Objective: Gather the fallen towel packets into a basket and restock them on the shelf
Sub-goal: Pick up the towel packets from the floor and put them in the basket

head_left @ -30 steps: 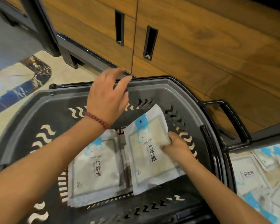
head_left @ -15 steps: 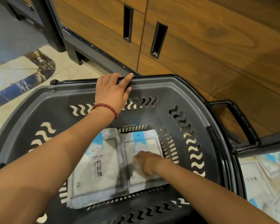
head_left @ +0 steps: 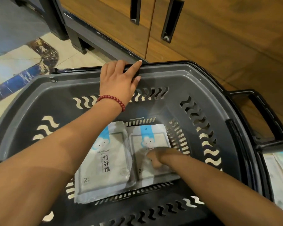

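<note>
Right hand (head_left: 155, 158) hides print on the right packet (head_left: 153, 134) — floor packets (head_left: 274, 173) (right edge) are cropped.

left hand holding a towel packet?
No, the left hand grips the far rim of the basket, with its fingers curled over the edge and no packet in it.

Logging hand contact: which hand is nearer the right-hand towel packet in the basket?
Right. The right hand rests on the right-hand towel packet; the left hand grips the basket at its far rim, well clear.
</note>
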A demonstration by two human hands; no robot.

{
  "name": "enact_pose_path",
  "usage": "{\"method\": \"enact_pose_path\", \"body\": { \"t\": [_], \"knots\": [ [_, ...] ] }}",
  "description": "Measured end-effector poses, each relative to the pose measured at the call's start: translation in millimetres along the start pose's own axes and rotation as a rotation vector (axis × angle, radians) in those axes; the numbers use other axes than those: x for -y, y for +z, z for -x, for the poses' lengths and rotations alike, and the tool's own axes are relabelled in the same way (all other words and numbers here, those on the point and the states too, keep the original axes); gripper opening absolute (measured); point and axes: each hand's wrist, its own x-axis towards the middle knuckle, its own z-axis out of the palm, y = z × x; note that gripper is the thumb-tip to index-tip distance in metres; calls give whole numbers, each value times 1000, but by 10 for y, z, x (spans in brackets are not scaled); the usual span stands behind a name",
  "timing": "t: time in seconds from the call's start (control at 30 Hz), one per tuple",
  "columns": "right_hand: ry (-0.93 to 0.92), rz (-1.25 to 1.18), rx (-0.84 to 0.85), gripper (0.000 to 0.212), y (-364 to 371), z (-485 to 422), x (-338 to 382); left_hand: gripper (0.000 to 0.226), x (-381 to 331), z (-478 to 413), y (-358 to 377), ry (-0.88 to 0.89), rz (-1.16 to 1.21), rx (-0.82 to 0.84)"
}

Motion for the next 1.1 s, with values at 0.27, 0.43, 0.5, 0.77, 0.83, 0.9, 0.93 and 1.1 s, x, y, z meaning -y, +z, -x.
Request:
{"method": "enact_pose_path", "body": {
  "t": [0.27, 0.43, 0.5, 0.77, 0.83, 0.9, 0.93, 1.1],
  "knots": [
    [-101, -273, -468, 47, 45, 1328, -152, 43, 84, 51, 28, 3, 5, -30],
    [-110, -316, -690, 34, 589, 2108, -73, 42, 21, 7, 41, -23, 58, -6],
    [-60, -178, -793, 45, 731, 2227, -11, 48, -59, 22, -12, -60, 63, 42],
    [103, -87, -1069, 58, 985, 2121, 7, 51, -993, 1128, -752, 171, 412, 695],
    [109, -126, -1174, 53, 1005, 2128, 2, 64, -1139, 1503, -903, 201, 305, 882],
    [131, -116, -1235, 49, 1044, 2153, -16, 69, -1236, 1861, -971, 173, 210, 962],
    [128, -99, -1225, 47, 1070, 2152, -32, 69, -1272, 2022, -991, 141, 186, 963],
    [105, -116, -1173, 47, 1319, 2157, -116, 64, -1506, 2679, -1080, 23, 124, 735]
  ]
}}
